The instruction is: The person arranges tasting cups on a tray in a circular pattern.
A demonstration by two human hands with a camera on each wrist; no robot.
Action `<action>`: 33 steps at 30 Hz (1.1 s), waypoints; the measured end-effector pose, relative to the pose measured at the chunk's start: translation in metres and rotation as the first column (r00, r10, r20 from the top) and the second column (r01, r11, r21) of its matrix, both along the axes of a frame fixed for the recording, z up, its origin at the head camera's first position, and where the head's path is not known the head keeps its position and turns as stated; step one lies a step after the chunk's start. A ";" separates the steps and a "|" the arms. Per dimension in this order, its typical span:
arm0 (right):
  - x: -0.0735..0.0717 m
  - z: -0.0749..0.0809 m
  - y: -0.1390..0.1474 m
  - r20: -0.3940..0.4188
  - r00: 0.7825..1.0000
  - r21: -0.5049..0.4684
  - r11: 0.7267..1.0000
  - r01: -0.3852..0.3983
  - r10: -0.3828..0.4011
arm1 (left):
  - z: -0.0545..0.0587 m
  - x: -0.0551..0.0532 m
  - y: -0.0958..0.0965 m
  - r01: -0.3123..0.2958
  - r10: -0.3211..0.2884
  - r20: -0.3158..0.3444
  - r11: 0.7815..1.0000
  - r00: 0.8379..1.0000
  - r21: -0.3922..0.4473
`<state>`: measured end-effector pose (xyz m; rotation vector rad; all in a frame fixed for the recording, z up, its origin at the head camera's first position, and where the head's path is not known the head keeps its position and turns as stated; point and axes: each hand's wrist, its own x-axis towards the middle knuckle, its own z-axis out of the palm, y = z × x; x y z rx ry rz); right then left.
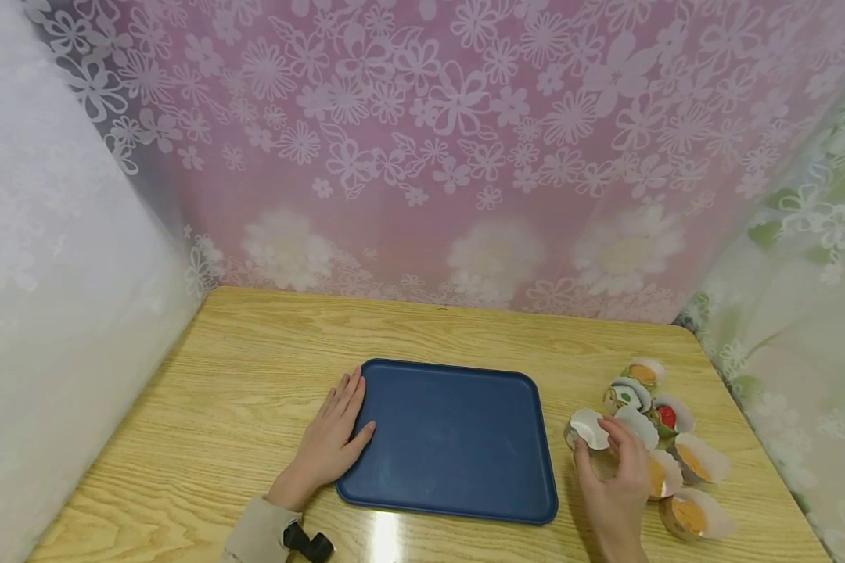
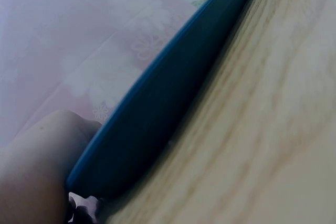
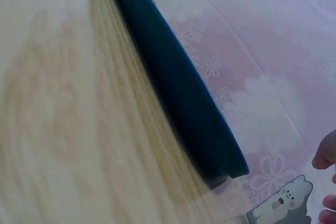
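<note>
A blue tray [image 1: 451, 442] lies on the table. My left hand [image 1: 333, 434] rests along its left rim with fingers straight and the thumb reaching over the edge; the left wrist view shows the tray's side wall [image 2: 152, 98] close up. To the right of the tray, my right hand [image 1: 618, 477] is at a small cup [image 1: 587, 430] with a pale inside, thumb and fingers spread at its near right side. In the right wrist view a cup with a bear's face [image 3: 283, 200] stands just left of the thumb [image 3: 326, 151], with a gap between thumb and fingers.
Several more small cups with flared, shaped rims stand in a cluster at the right, among them a red-filled cup [image 1: 667, 417] and an orange-filled cup [image 1: 692, 516]. A flowered pink curtain [image 1: 422, 195] hangs behind the wooden table [image 1: 204, 422], with pale cloth at both sides.
</note>
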<state>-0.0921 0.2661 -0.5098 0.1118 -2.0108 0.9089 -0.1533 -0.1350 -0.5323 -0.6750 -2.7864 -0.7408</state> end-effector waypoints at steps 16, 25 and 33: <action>0.003 -0.003 -0.004 0.121 0.990 -0.096 0.993 -0.068 0.079 | 0.002 0.003 -0.002 0.004 -0.004 0.006 1.000 1.000 0.016; -0.004 -0.004 -0.008 0.471 0.867 -0.398 0.916 0.047 0.160 | 0.001 0.001 -0.002 0.002 -0.002 0.010 1.000 1.000 0.000; -0.014 -0.005 -0.001 0.519 0.828 -0.485 0.871 0.082 0.211 | 0.003 0.001 0.000 0.006 -0.006 0.011 1.000 1.000 0.012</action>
